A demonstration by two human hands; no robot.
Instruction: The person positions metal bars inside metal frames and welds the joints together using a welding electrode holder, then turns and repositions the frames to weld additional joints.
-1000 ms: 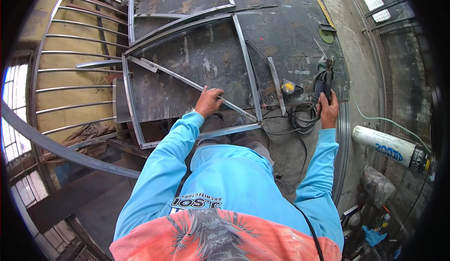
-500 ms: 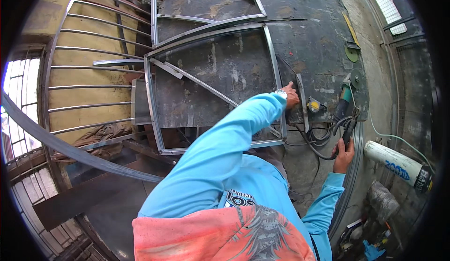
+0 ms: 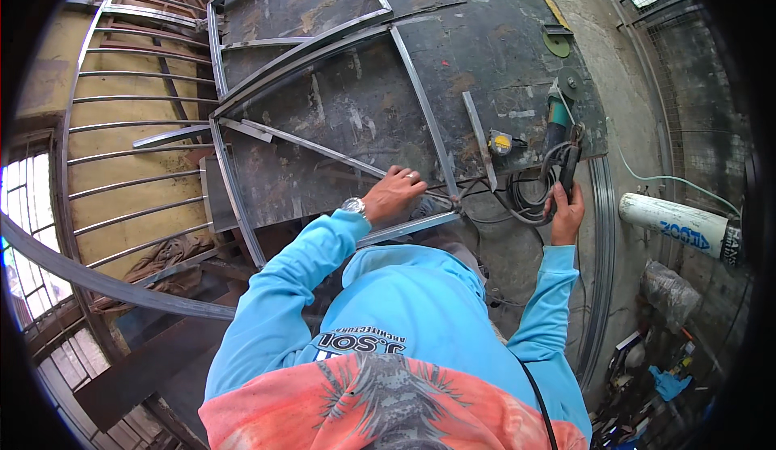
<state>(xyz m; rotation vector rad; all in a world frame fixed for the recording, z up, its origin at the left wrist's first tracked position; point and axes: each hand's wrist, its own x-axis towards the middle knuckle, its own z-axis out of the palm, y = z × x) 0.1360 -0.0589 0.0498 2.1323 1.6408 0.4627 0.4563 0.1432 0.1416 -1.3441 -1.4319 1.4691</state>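
Your right hand (image 3: 568,214) is wrapped round the black welding holder (image 3: 571,167), probably to steady it near the edge of the table (image 3: 477,54). Left hand (image 3: 394,194) is at the diagonal bar (image 3: 317,148) inside the metal frame (image 3: 421,109), can't tell if gripping.

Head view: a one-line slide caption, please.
Left hand at the diagonal bar of a metal frame, right hand holding a black cabled tool near a green grinder.

You are wearing a matt, wrinkled cloth shirt (image 3: 420,288) and a glossy metal wristwatch (image 3: 353,206). Your metal frame (image 3: 423,110) is gleaming smooth, while your table (image 3: 501,54) is looking matt, scuffed and blotchy. Your grinder (image 3: 558,112) is showing a smooth, plastic-looking casing; a crumpled plastic sheet (image 3: 669,290) is shining.
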